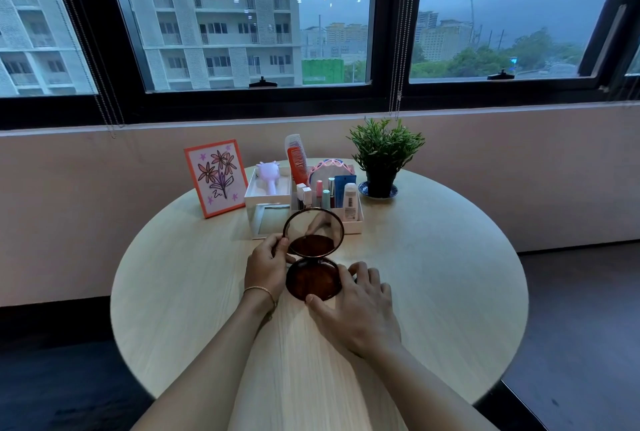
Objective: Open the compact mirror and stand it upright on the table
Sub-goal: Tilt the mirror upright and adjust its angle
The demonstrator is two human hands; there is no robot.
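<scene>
A round dark brown compact mirror [313,254] is open on the light wooden round table [433,285]. Its lower half lies flat on the tabletop and its upper half stands up, tilted back slightly, with a reflection in the glass. My left hand [266,262] pinches the left rim of the raised half near the hinge. My right hand [356,306] grips the right and near rim of the flat half, thumb at its front edge.
Just behind the mirror stands a white organizer [351,223] with combs, a lilac brush and several cosmetic tubes. A framed flower drawing [216,178] leans at the back left. A potted plant [382,157] on a saucer stands at the back right. A wall and windows lie beyond.
</scene>
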